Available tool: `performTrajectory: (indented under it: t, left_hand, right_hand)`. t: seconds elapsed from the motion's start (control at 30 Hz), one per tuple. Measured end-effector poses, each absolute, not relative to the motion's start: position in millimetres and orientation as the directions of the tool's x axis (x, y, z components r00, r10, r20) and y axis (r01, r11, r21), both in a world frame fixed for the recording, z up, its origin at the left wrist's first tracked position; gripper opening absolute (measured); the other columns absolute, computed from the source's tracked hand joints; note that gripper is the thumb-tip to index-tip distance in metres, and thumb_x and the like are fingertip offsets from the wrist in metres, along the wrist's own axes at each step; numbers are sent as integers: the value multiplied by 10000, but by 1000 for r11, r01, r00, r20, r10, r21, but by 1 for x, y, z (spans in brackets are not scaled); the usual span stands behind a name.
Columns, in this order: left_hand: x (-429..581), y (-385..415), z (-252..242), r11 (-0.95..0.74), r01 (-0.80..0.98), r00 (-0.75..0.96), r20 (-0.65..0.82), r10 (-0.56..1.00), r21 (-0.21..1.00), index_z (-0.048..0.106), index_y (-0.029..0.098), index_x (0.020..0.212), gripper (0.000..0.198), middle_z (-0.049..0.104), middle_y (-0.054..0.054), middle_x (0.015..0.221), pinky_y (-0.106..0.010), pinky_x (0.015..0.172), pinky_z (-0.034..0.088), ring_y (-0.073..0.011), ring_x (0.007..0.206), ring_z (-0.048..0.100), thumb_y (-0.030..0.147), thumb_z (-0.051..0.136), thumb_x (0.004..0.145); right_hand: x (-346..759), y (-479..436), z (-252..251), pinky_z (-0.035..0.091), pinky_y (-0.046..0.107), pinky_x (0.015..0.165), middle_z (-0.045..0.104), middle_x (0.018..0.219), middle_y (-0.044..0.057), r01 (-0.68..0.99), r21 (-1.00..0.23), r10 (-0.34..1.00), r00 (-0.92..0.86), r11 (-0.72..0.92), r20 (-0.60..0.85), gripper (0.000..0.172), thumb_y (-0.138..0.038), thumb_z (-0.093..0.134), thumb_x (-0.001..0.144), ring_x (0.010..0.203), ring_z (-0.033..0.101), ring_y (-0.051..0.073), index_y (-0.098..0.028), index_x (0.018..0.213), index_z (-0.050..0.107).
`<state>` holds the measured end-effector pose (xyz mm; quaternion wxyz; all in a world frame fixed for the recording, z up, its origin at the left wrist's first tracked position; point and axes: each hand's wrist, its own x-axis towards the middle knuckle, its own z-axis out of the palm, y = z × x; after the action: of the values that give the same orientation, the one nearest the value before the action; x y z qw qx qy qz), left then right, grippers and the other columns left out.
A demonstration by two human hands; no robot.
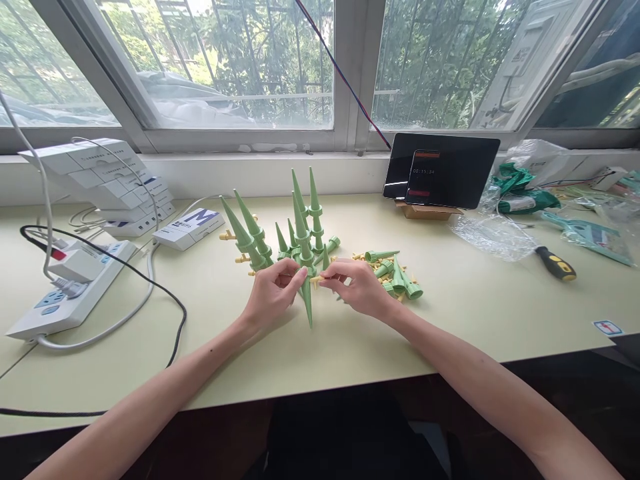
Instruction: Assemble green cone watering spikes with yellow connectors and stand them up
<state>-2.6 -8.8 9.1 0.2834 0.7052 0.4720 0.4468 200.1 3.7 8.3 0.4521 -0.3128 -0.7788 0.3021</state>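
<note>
My left hand (276,290) pinches a green plastic plant watering spike (308,305) by its collar, the pointed end hanging downward. Close to that collar, my right hand (357,285) grips a small yellow valve piece (316,280); its tip meets the spike's side, and my fingers hide the rest. Behind both hands several green spikes (301,233) stand point up on the table. More spikes, some with yellow valves (242,259) sticking out, stand behind my left hand. Right of my right hand lies a pile of loose green spikes (399,277) mixed with yellow valves.
A tablet (460,170) with a phone (425,177) before it leans at the back. White boxes (115,187) and a power strip (80,293) with cables occupy the left. At right lie a screwdriver (556,263) and plastic bags (495,237).
</note>
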Motion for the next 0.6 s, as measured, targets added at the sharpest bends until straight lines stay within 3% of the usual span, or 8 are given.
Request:
performTrajectory:
  t: [0.6]
  left_hand:
    - [-2,-9,10,-403,435,171,365,915,805,578,182,790,210,485,46,546,-201,434,389,-72,419,465,354,591,911]
  right_hand:
    - [201,5,7,474,245,581,632,701,8,249,-759,777,-406,601,482,140,-256,666,871,585,527,109,-169,764,638]
